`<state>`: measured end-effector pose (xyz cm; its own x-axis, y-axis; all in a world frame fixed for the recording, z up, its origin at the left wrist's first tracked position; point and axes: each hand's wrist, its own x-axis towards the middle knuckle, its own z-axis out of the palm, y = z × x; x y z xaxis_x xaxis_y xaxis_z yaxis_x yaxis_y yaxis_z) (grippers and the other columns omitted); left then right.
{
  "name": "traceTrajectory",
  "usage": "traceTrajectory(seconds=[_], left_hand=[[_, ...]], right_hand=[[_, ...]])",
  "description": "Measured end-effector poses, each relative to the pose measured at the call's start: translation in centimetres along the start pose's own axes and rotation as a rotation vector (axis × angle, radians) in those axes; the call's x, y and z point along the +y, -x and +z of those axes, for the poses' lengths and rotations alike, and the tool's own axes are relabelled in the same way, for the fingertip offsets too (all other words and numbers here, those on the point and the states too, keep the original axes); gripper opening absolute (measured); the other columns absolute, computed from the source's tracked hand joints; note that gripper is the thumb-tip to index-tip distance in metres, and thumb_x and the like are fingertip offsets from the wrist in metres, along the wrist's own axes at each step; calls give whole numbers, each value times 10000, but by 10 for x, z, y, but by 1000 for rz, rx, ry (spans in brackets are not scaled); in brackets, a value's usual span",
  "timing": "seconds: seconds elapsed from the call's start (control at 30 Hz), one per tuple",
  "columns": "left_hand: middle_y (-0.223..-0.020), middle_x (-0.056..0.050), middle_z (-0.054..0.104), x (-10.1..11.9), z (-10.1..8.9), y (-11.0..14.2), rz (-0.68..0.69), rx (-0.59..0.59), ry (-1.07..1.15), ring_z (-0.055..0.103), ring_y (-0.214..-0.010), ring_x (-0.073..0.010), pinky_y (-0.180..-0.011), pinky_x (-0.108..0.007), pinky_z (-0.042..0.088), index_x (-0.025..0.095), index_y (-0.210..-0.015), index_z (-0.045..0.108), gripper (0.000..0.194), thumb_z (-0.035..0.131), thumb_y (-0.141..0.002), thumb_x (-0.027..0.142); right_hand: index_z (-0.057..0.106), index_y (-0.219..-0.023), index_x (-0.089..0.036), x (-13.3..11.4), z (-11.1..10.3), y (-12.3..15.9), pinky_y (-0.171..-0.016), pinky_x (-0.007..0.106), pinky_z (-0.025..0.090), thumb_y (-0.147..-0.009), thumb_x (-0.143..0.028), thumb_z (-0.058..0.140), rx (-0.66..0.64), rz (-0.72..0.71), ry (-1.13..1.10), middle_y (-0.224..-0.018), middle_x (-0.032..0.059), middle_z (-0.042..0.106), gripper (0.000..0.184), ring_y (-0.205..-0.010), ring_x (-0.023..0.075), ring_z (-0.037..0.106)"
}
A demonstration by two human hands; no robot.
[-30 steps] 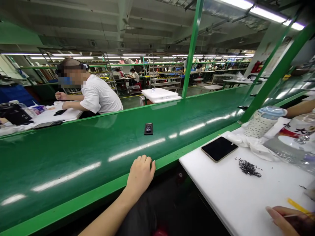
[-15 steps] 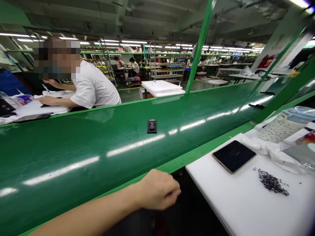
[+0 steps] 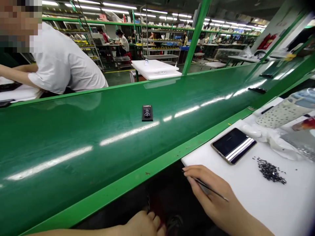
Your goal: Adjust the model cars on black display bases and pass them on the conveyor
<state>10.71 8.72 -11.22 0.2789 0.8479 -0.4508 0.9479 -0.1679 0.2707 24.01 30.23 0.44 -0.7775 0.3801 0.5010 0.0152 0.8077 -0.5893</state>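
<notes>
My right hand point(image 3: 209, 193) is closed in a pinch on slim dark metal tweezers point(image 3: 214, 189), over the near left edge of the white work board point(image 3: 248, 200). A heap of tiny black parts point(image 3: 270, 171) lies on that board, to the right of the hand. Low in the view, my left hand point(image 3: 145, 224) hangs over the dark gap below the belt edge. Its fingers are curled, and what they hold, if anything, is hidden. On the green conveyor belt point(image 3: 118, 121) sits a small model car on a black base point(image 3: 147, 113).
A phone point(image 3: 233, 146) lies on the board beside crumpled white plastic point(image 3: 280, 144) and a dotted bag point(image 3: 274, 116). Across the belt a co-worker in a white shirt point(image 3: 66, 62) bends over a table. A green post point(image 3: 197, 36) rises at the belt's far edge.
My left hand has dropped down and back from the belt edge. My right hand has come into view with the tweezers. The view has tilted down, and the co-worker appears nearer.
</notes>
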Motion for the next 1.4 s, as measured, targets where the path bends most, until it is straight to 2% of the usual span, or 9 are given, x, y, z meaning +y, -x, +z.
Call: traceTrajectory(seconds=[0.1,0.2,0.43,0.67,0.83,0.97,1.1,1.27,1.4], left_hand=[[-1258,-194,727,-6,-19,4,-14,-33,5,729,-1060,-350,-930,-518,575,154,-1430,569,502,554,-952,304],[-1312,-235,691,-8,-26,8,-62,-66,34,703,-1128,-396,-953,-538,559,137,-1446,558,572,624,-909,321],[-1153,-161,762,-4,-33,13,41,-144,22,754,-961,-323,-886,-509,606,167,-1371,610,414,476,-995,277],[-1223,-191,736,-7,-33,10,-33,-116,63,720,-1077,-365,-939,-544,573,163,-1450,546,578,601,-934,418],[-1144,-148,763,4,-25,-4,42,-42,-43,739,-962,-293,-869,-456,564,169,-1307,658,374,509,-980,270],[-1018,-106,792,11,-17,-12,124,1,-95,736,-852,-228,-708,-344,506,192,-1240,692,328,465,-1011,252],[-1077,-135,787,12,-11,-11,54,-34,-120,737,-904,-257,-790,-399,505,161,-1241,703,343,481,-1009,282],[-1052,-107,794,14,-18,-5,132,-128,-118,740,-897,-238,-687,-360,474,191,-1254,695,352,433,-1022,227],[-1182,-156,759,15,-29,-5,70,-182,-50,728,-1003,-281,-830,-418,501,159,-1294,681,374,460,-1015,273]], right_hand=[[655,-1071,-287,8,-2,6,-886,176,597,-968,-214,579,23,130,22,-1099,1,688,148,-1042,110,695],[678,-1046,-285,10,-9,10,-856,178,581,-965,-253,608,67,222,48,-1124,16,645,112,-1066,116,670],[662,-981,-241,5,-6,7,-860,109,525,-938,-163,619,152,228,78,-1053,21,614,99,-1003,74,642],[656,-1158,-205,6,-11,12,-1060,151,501,-925,-68,596,-17,97,59,-1219,47,636,276,-1178,100,639],[677,-1142,-201,4,-4,4,-1196,230,450,-895,0,631,13,-48,108,-1227,12,699,321,-1230,113,635],[703,-1126,-233,6,4,-2,-1093,236,524,-913,-29,643,7,-29,115,-1193,-13,725,301,-1179,108,657],[731,-1088,-251,9,6,-3,-989,241,576,-918,-62,669,36,59,59,-1120,-25,748,261,-1097,106,693],[736,-1069,-256,8,6,-2,-963,258,582,-924,-76,668,27,79,54,-1090,-32,756,241,-1079,106,695],[725,-1091,-235,7,5,-2,-954,291,581,-915,-36,658,-7,29,104,-1090,-11,757,274,-1082,122,688]])
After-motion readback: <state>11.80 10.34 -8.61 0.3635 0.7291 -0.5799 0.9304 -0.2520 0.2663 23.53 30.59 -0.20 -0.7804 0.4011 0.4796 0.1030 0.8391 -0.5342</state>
